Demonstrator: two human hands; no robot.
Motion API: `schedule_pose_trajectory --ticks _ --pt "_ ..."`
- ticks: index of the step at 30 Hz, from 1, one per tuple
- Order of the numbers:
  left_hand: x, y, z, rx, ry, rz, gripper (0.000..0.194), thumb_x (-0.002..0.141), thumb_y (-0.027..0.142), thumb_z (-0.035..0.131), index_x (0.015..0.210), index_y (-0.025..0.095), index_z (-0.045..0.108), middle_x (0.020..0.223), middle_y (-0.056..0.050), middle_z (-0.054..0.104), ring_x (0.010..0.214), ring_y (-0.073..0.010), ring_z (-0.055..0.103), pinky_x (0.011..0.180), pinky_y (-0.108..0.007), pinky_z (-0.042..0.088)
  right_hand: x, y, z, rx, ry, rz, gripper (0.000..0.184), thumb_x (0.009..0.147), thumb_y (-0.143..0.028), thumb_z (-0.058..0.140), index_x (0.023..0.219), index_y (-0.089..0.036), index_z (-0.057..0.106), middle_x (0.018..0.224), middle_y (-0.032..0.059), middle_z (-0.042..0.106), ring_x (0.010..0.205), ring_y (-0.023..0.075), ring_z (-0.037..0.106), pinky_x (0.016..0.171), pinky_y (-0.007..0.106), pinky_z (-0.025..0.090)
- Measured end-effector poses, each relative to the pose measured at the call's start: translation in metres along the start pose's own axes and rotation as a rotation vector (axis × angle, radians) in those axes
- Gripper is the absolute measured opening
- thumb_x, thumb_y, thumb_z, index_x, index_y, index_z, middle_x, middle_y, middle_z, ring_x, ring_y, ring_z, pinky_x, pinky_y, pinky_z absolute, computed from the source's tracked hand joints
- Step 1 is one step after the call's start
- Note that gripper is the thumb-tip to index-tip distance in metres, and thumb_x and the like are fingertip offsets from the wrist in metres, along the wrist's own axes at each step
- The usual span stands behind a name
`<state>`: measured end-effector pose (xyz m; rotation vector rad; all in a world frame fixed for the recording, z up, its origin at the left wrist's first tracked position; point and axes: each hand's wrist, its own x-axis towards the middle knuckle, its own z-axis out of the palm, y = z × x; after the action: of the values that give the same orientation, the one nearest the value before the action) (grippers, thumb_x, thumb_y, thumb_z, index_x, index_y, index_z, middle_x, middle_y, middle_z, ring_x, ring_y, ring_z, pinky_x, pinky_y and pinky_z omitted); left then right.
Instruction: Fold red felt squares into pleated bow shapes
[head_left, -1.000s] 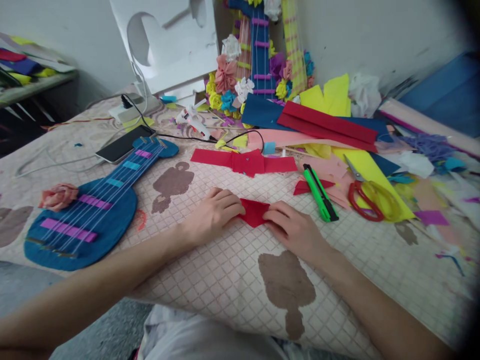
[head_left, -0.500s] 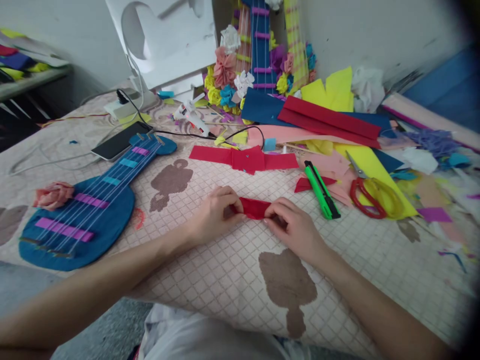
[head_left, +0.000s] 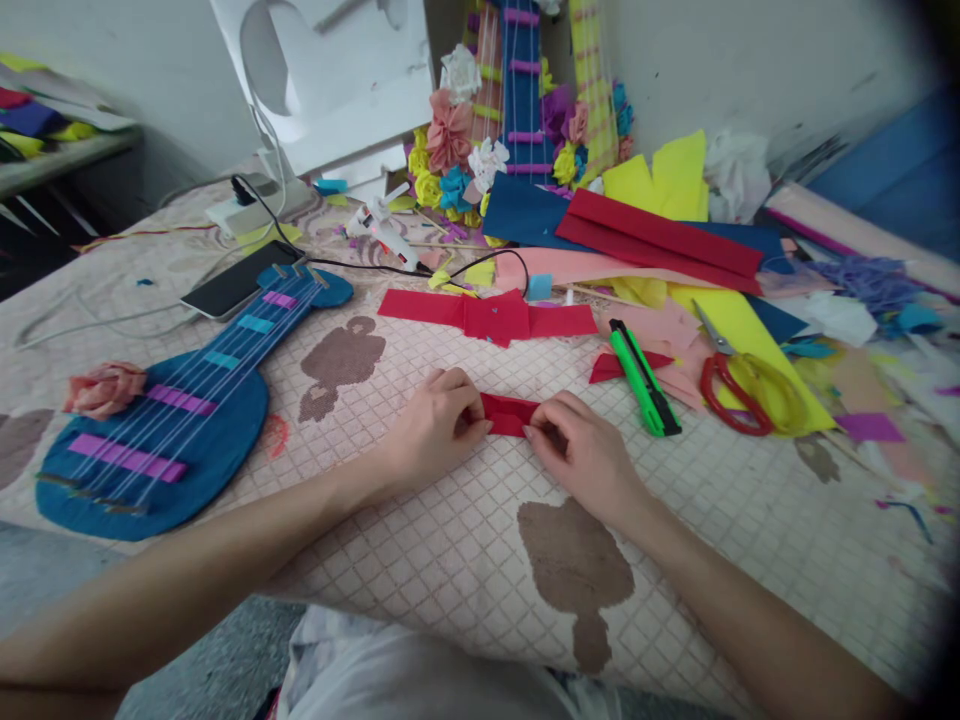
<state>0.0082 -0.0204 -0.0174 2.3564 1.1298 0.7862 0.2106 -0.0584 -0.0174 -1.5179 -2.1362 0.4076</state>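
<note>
Between my hands a small strip of red crepe paper (head_left: 507, 414) lies near the table surface, with a fold along its upper edge. My left hand (head_left: 442, 420) pinches its left end, and my right hand (head_left: 577, 445) pinches the right end. The fingertips of both hands cover the strip's ends. Just beyond lie longer red paper pieces (head_left: 497, 317), a wider one across a narrow band. To the right of my right hand rests a green box cutter (head_left: 643, 380), with a scrap of red paper beside it.
A blue toy guitar (head_left: 165, 430) with a pink paper rose lies at left, beside a black phone (head_left: 238, 281). Behind are a glue gun (head_left: 386, 235) with its cord and a power strip (head_left: 259, 205). Red-handled scissors (head_left: 739, 395) lie among coloured paper scraps at right.
The red strip now shows a fold along its top and looks flatter. Both hands stay nearly in place, with slight finger movement at the strip's ends.
</note>
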Motion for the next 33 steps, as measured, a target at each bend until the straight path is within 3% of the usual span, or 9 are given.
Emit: schedule_pose_trajectory --ticks 33 --pt "0.0021 -0.0010 0.0064 0.036 -0.002 -0.019 0.012 0.071 0.007 0.057 0.064 0.016 0.054 0.075 -0.003 0.055 0.075 -0.0162 0.049 0.075 -0.033 0.043 0.0003 -0.0024 0.0080 -0.110 0.055 0.012 0.013 0.081 -0.021 0.053 0.068 -0.021 0.047 0.072 -0.0005 0.054 0.063 0.0134 0.052 0.053 0.027 0.032"
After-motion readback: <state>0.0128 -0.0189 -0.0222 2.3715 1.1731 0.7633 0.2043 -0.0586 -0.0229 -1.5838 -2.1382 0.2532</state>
